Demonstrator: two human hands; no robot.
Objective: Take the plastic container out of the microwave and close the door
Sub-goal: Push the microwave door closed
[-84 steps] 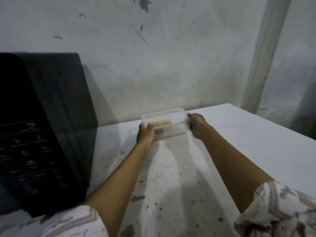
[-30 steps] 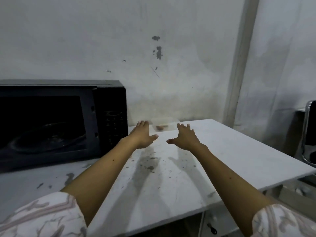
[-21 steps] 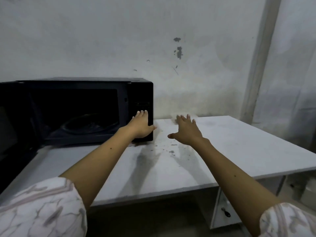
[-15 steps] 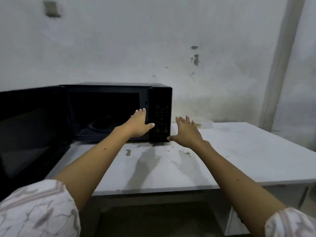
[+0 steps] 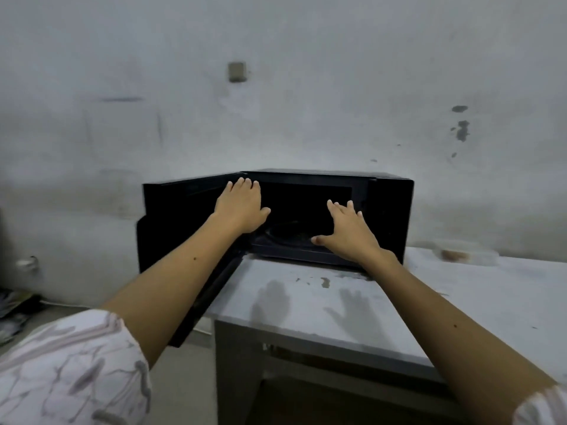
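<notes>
Plastic container [image 5: 460, 254], clear and blurred with something brownish inside, sits on the worktop [image 5: 399, 308] against the wall, well to the right of the microwave [image 5: 388, 216] and apart from both hands. The black microwave stands at the worktop's left end with its door [image 5: 178, 228] swung wide open to the left, out past the worktop's edge. A dark round turntable [image 5: 291, 233] shows inside the cavity. The left hand [image 5: 241, 207] is spread flat, fingers together, in front of the hinge side where the door meets the cavity; whether it touches the door cannot be told. The right hand [image 5: 348, 230] is open with fingers splayed, holding nothing, in front of the cavity's lower right. The 2 hands cast shadows on the stained worktop. Patterned sleeves [image 5: 70, 366] show at the bottom corners.
</notes>
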